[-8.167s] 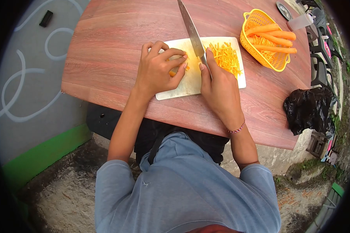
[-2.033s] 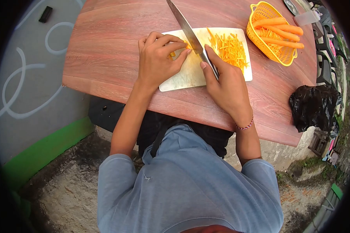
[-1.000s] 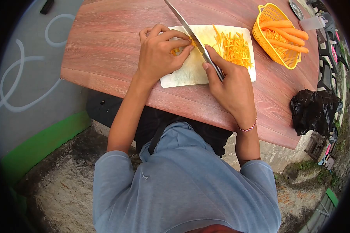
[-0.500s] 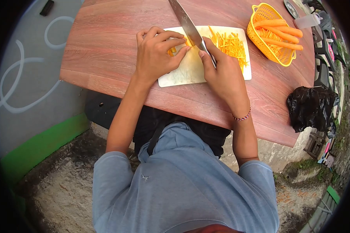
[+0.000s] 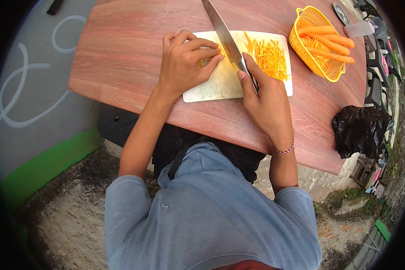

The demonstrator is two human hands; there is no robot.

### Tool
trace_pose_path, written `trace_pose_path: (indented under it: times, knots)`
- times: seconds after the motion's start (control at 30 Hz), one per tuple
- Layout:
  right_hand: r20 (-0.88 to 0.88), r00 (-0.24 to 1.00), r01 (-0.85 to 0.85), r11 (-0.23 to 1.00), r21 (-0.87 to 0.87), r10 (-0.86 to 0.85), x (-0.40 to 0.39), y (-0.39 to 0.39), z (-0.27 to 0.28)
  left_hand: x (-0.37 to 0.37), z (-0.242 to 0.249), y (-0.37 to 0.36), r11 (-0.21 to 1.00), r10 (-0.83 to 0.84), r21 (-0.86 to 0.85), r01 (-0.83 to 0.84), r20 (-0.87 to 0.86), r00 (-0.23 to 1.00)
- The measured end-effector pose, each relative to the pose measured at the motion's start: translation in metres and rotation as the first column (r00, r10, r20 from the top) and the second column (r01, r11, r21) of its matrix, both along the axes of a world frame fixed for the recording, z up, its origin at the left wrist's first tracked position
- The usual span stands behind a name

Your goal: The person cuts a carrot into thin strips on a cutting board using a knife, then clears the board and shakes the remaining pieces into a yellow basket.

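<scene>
My right hand is closed around the handle of a large kitchen knife, its blade slanting up and away over a white cutting board. Curled fingers of my left hand press on cut carrot at the board's left side; the fingers hide most of it. The blade lies just right of those fingertips, with a small gap between. A heap of thin carrot strips covers the right part of the board, beyond the knife.
A yellow plastic basket with whole peeled carrots and shreds stands right of the board on the reddish wooden table. Behind it are a clear bottle and a round metal item. A black plastic bag hangs at the right edge.
My right hand and the knife have shifted slightly right and toward me, away from the left fingertips. My left hand keeps nearly the same place on the carrot.
</scene>
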State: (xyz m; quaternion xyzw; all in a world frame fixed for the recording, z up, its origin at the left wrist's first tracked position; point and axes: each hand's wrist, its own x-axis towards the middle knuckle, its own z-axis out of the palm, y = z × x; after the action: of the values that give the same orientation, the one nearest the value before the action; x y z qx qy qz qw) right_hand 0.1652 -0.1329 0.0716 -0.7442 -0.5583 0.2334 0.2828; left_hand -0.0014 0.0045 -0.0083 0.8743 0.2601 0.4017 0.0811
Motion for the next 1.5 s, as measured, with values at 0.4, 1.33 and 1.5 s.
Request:
trace_pose_path:
  times: [0.4,1.33,1.5]
  knots:
    - [0.043,0.999,-0.006,0.996,0.093,0.002,-0.004,-0.002,-0.011,0.001,-0.002,0.001,1.0,0.012,-0.02,-0.011,0.014,1.0]
    - [0.144,0.99,-0.001,0.994,0.11,-0.015,0.0,0.01,-0.012,0.0,-0.002,-0.001,0.999,0.015,-0.031,-0.015,0.028,0.999]
    - [0.055,0.998,-0.035,0.996,0.079,0.031,-0.005,0.004,-0.006,-0.001,-0.003,0.0,0.999,0.009,-0.037,-0.009,0.024,1.0]
